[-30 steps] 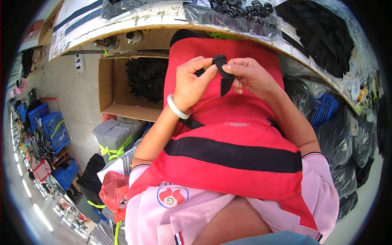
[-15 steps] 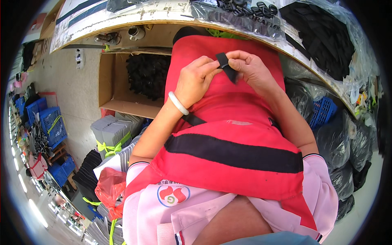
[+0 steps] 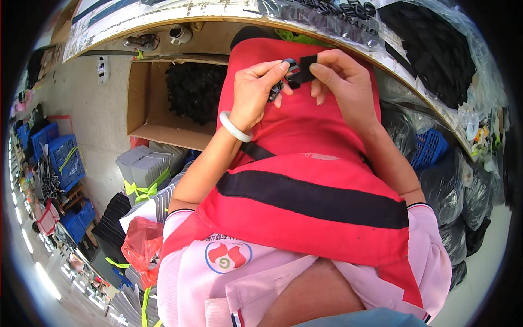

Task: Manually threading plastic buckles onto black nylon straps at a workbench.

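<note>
Over my lap, covered by a red apron (image 3: 294, 114), my two hands meet at small black parts. My left hand (image 3: 250, 92) pinches a dark plastic buckle (image 3: 292, 66) between thumb and forefinger. A second dark plastic piece (image 3: 275, 91) shows under its curled fingers; its shape is partly hidden. My right hand (image 3: 346, 84) grips a short black webbing strap (image 3: 308, 66) by thumb and fingers. The strap lies against the buckle, and whether it passes through the slot cannot be made out.
Ahead is a worn white table (image 3: 218, 15) with black buckles (image 3: 354, 10) and a heap of black straps (image 3: 436, 46). A cardboard box (image 3: 169, 136) of black pieces stands left of my lap. Bagged goods (image 3: 447, 185) and a blue basket (image 3: 429, 148) are at right.
My left hand now shows a buckle and another dark piece in its fingers. The strap has turned, and my right hand has moved slightly up and right with it.
</note>
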The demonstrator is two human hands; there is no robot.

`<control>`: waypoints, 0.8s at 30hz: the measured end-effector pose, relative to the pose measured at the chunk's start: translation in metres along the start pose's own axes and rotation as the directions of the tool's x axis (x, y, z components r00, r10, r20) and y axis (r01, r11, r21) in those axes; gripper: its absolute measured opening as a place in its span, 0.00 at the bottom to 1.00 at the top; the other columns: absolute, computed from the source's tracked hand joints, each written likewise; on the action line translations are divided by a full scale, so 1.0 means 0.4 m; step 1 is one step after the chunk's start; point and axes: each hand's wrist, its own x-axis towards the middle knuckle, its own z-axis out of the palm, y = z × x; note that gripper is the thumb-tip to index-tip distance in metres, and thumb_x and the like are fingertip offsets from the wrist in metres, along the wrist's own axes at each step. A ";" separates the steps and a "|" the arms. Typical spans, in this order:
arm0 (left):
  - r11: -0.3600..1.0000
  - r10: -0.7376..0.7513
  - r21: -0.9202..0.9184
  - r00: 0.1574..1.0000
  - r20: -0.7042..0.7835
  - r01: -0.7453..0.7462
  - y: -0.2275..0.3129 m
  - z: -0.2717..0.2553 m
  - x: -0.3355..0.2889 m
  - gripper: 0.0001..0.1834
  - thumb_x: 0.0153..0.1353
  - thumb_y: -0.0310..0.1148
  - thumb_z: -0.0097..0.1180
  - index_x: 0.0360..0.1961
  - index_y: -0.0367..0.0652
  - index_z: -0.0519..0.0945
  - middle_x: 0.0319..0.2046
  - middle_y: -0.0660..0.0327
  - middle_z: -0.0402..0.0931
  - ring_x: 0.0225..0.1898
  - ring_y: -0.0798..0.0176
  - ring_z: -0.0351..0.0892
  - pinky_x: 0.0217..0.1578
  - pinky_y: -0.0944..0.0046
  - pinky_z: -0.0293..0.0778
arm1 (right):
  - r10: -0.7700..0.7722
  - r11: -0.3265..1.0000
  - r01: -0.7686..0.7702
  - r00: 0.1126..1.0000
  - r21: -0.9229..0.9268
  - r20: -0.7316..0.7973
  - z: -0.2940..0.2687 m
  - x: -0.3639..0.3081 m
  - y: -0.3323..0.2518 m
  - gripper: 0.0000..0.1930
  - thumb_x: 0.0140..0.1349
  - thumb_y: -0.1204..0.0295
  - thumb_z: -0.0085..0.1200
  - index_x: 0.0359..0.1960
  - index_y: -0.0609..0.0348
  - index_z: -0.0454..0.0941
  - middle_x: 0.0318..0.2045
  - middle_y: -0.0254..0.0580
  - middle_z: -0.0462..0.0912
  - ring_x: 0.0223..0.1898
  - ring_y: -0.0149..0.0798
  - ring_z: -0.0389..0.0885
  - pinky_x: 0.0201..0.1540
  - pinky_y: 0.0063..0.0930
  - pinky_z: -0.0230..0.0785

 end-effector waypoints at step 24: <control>0.711 0.467 0.409 0.818 0.335 -0.573 0.017 -0.021 -0.080 0.10 0.53 0.15 0.62 0.37 0.36 0.85 0.41 0.58 0.74 0.34 0.69 0.79 0.32 0.73 0.77 | 0.314 0.949 -0.301 0.928 -0.090 0.203 -0.047 0.007 0.025 0.11 0.64 0.67 0.58 0.39 0.64 0.81 0.27 0.32 0.80 0.27 0.24 0.78 0.28 0.18 0.72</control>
